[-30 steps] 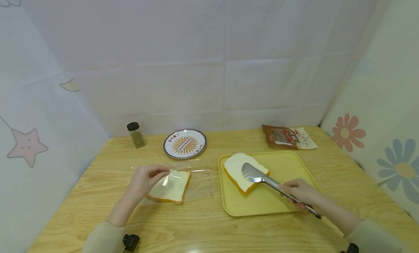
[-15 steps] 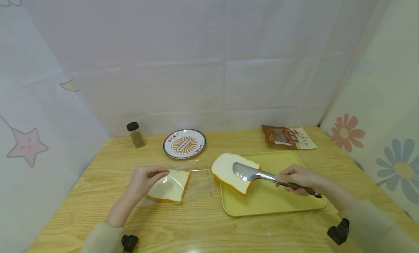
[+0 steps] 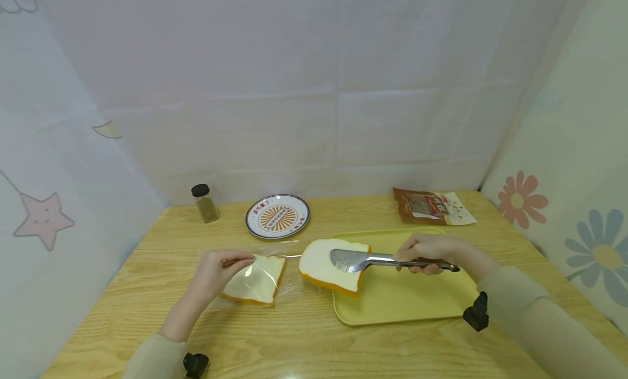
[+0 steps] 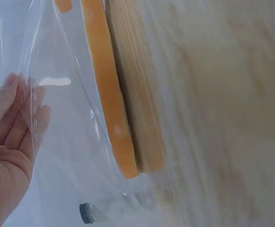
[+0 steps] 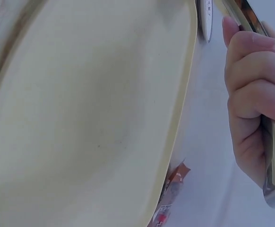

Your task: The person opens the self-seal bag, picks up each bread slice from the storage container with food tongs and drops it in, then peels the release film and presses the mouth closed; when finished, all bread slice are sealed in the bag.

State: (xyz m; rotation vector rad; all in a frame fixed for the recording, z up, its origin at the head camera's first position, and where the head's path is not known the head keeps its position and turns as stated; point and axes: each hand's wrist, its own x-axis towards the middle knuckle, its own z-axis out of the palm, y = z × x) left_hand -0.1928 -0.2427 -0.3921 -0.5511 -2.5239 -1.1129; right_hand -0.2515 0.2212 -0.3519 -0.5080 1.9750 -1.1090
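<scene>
Just right of centre in the head view, a bread slice (image 3: 316, 259) is held by steel tongs (image 3: 380, 259), its left part out past the L rim of the yellow tray (image 3: 412, 300). 1 s ago the same slice was over the L half of the tray; ½ s ago it overlapped the rim; now it's further L, nr the film. R hand (image 3: 426, 252) has come L w/ it, and the tongs now lie almost level across the frame instead of slanting down to lower R. R fingers are curled round the tongs' handle, as the R wrist view also shows at its R edge. One tong blade lies on top of the slice; lower one hidden.

Lower L of centre, L hand (image 3: 216, 270) hasn't shifted: thumb & fingertips together, pinching clear film (image 3: 294, 285) above the 2nd slice (image 3: 255, 282), which lies flat on the table (image 3: 275, 349), same spot as before. Can't tell if that slice is in the film or only under it. L wrist view: thumb & fingers on the film at L, orange crust running down mid-frame.

Back row unchanged: black-lidded jar (image 3: 207, 207) mid-L, patterned plate (image 3: 277, 216) nr centre, brown-&-white packet (image 3: 432, 206) mid-R, behind the tray.
</scene>
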